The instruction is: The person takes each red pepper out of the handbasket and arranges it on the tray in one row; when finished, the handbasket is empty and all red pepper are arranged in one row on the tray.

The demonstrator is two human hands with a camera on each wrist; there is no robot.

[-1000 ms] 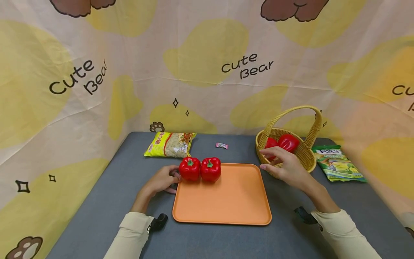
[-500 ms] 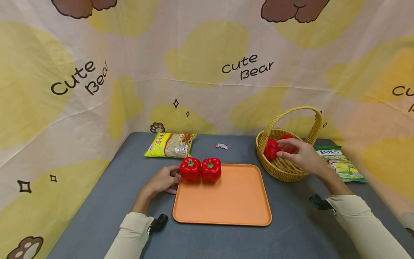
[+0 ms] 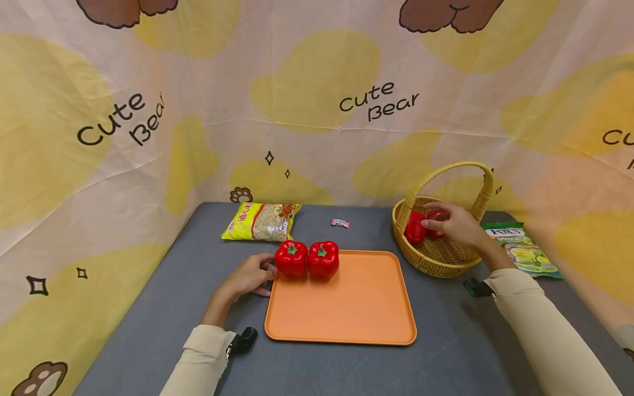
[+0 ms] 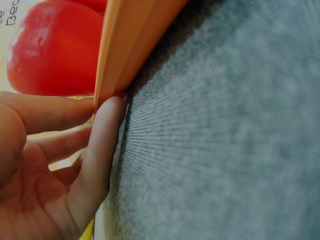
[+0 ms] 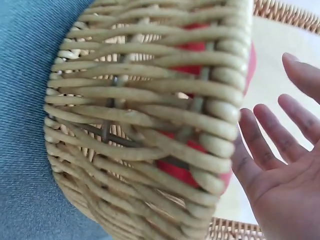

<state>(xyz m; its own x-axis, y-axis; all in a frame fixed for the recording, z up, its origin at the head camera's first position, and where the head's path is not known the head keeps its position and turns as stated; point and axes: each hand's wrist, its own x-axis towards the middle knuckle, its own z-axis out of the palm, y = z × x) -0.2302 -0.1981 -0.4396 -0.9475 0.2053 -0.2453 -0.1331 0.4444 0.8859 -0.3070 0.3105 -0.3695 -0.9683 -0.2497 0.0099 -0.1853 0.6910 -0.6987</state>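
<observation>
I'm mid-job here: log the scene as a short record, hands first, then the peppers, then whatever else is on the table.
Left hand: at the left rim of the tray, fingers on it
Right hand: over the basket, fingers spread; contact with a pepper unclear
Tray peppers: two, red, side by side at the far left corner
Basket peppers: two, red, one partly behind the right hand
Yellow bag: behind the tray, left
Candy: between yellow bag and basket
Green bag: right of basket

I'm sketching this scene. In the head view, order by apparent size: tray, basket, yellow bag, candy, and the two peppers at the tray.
Tray
Basket, handle included
Yellow bag
Left pepper and right pepper: too alike to rank
Candy
</observation>
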